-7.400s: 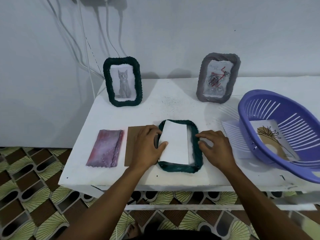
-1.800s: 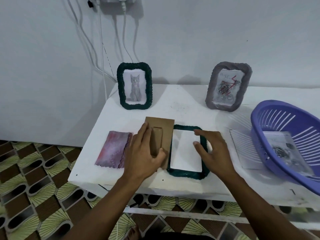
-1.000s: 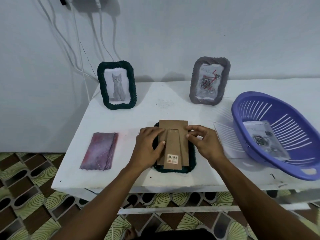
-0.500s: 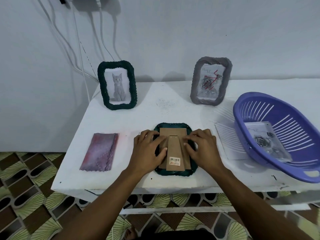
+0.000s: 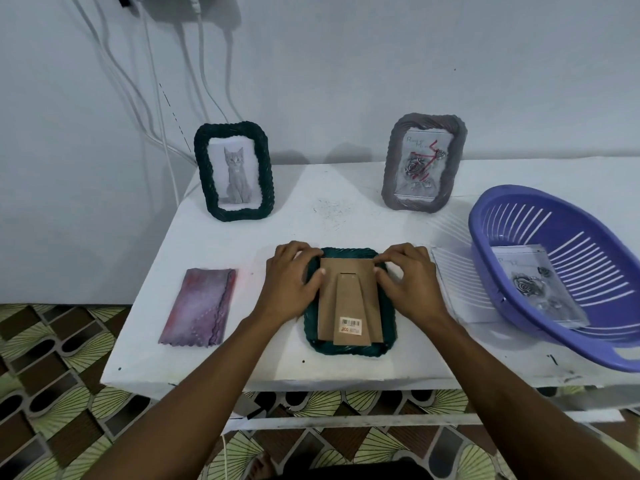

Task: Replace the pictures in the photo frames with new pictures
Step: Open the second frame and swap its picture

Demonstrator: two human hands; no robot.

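Brown cardboard backing board (image 5: pixel 349 299) is pressed into the face-down dark green woven frame (image 5: pixel 349 349) on the white desk (image 5: pixel 294 216) by left hand (image 5: pixel 289 287) and right hand (image 5: pixel 410 284), each grip flat, fingers spread, nothing enclosed.

The frame (image 5: pixel 349 348) lying nearest the basket (image 5: pixel 554 306) has a dark green rope-textured rim and a matt brown cardboard back (image 5: pixel 349 299) with a paper barcode sticker (image 5: pixel 350 325). The basket is glossy purple slotted plastic. The table (image 5: pixel 346 216) is matt white, scuffed. The pinkish cloth (image 5: pixel 201 306) looks soft.
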